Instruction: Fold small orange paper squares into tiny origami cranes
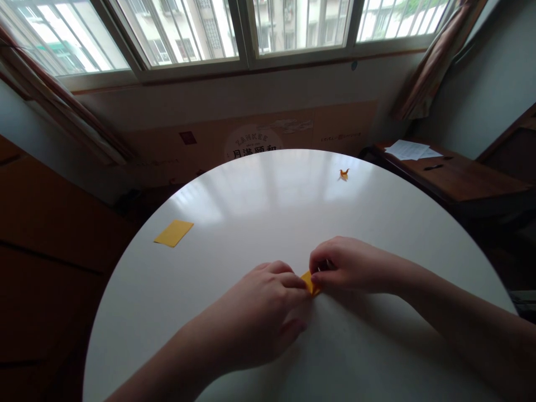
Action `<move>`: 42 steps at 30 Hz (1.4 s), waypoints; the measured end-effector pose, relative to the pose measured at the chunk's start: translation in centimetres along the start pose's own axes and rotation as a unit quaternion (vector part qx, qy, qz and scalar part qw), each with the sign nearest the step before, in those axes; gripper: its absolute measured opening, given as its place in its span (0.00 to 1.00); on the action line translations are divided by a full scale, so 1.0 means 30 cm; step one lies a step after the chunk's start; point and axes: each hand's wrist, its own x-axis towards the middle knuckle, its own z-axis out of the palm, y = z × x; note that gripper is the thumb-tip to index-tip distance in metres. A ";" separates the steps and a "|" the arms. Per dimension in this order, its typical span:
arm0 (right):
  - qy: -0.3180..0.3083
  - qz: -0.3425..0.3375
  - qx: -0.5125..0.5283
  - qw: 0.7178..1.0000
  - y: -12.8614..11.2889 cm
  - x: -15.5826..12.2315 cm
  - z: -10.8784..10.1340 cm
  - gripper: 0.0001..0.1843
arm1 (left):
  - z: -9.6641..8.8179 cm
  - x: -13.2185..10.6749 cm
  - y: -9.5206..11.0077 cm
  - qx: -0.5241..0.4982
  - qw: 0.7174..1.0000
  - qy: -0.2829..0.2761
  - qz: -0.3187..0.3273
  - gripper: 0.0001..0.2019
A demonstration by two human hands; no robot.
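A small piece of folded yellow origami paper (309, 282) lies on the white round table, between my two hands and partly covered by them. My left hand (272, 312) has its fingertips pressed on the paper's left side, with the thumb lower and apart from it. From the right, my right hand (345, 265) pinches the paper's edge between thumb and curled fingers. Creases show in the visible part, but its full shape is hidden.
A flat stack of yellow paper (174, 233) lies on the table's left side. Toward the far right edge stands a small folded orange paper figure (344, 175). Beyond the white table (251, 206), a brown side table (473, 176) holds white sheets (410, 149).
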 end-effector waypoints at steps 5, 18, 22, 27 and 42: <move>0.004 0.021 0.001 1.000 0.000 0.000 0.003 0.05 | 0.003 0.006 -0.003 0.009 1.000 -0.006 -0.008 0.18; -0.008 0.059 0.007 0.998 -0.017 0.000 -0.001 0.07 | 0.010 0.007 0.002 0.030 0.999 -0.012 -0.018 0.15; -0.005 0.060 0.006 0.998 -0.016 0.000 0.000 0.07 | 0.014 0.007 0.005 0.047 0.999 -0.017 -0.013 0.10; -0.004 0.057 0.004 0.998 -0.013 0.001 0.004 0.08 | 0.016 0.004 0.010 0.051 0.999 -0.017 -0.009 0.08; -0.001 0.071 -0.008 0.997 -0.013 0.007 0.005 0.07 | 0.027 0.011 -0.007 0.070 0.997 -0.017 -0.001 0.07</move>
